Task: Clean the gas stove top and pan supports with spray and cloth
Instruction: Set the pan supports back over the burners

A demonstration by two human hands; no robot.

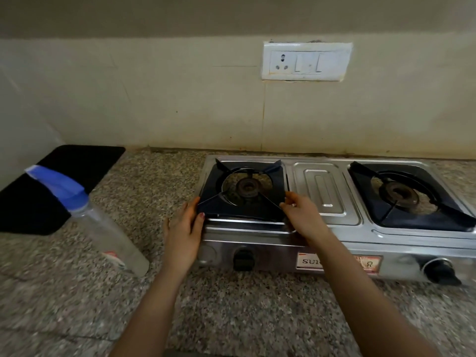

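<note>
While the left hand pinches its near-left corner and the right hand pinches its near-right corner, fingers curled round the edges, the left pan support sits over the left burner of the stove. The right pan support lies on the stove's right side. A spray bottle stands just left of the stove.

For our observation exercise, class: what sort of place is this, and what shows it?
Probably a home kitchen: a two-burner gas stove on a speckled stone counter, a spray bottle beside it, a switch socket on the wall behind.
</note>
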